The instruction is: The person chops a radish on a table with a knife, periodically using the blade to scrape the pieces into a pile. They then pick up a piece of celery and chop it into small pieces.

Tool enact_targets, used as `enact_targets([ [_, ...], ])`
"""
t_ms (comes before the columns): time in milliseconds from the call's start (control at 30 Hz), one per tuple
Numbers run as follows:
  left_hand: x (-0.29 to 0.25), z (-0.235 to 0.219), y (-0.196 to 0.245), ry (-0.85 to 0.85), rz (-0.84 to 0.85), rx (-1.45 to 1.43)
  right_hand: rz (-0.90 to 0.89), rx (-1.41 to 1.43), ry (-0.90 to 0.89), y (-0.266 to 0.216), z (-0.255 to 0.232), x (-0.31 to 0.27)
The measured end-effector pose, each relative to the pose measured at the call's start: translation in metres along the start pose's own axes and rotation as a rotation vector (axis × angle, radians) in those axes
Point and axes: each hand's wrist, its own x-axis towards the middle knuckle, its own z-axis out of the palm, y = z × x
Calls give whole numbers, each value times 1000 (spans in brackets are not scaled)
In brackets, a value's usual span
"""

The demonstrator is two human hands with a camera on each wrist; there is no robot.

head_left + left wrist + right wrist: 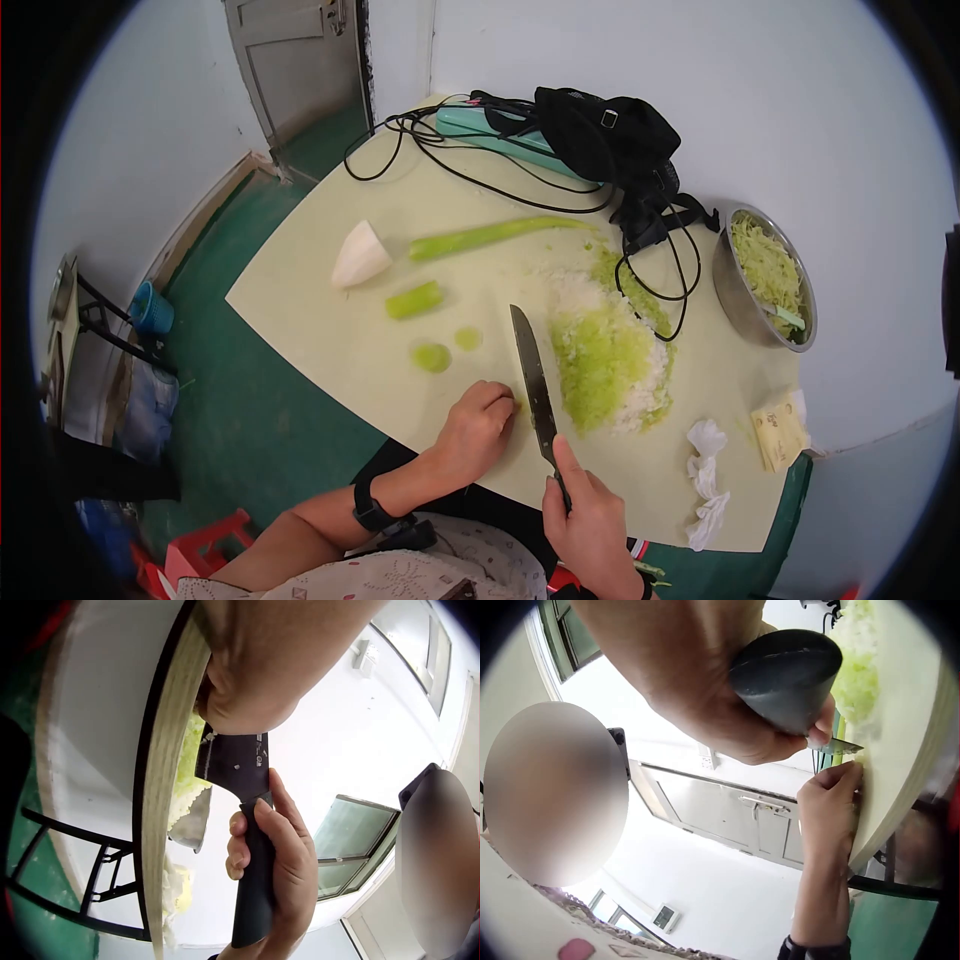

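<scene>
My right hand (590, 522) (291, 859) grips the black handle of a knife (536, 385) (238, 763), its blade pointing away from me over the pale tabletop. Just left of the blade, my left hand (475, 428) (829, 810) has curled fingers against the surface, with a small green piece at the fingertips, mostly hidden by them. Chopped green and white vegetable (600, 365) lies in a heap right of the blade. To the left are a round green slice (431, 357), a paler slice (467, 339), a short green stalk (414, 300) and a white chunk (361, 256).
A long green stalk (490, 236) lies beyond the knife. Farther back are a black bag (608, 135), loose cables and a teal case (500, 135). At the right stand a metal bowl (735, 285) of shreds, a yellow packet (779, 433) and crumpled tissues (706, 480).
</scene>
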Motion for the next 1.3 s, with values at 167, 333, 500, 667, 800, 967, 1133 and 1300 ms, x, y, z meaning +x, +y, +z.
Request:
enact_targets([
  [167,1,2,0,2,7,-1,-13,-65,-35,0,2,-4],
  [333,0,3,-2,-2,22,-9,-25,-57,-41,0,5,6],
  [500,1,-4,2,-13,34,28,-15,24,17,4,5,5],
  [667,0,-3,0,-31,-6,12,10,-10,-22,-2,1,-5],
  [800,-1,-3,-3,-24,-4,15,-14,-5,-33,0,2,-3],
  [967,-1,-2,-3,-24,-7,16,17,-16,-49,-3,3,10],
  [1133,1,-5,-1,-17,-8,-6,19,25,-18,-1,1,6],
  [1300,1,-3,-3,-1,4,1,2,-15,-27,-1,3,0],
])
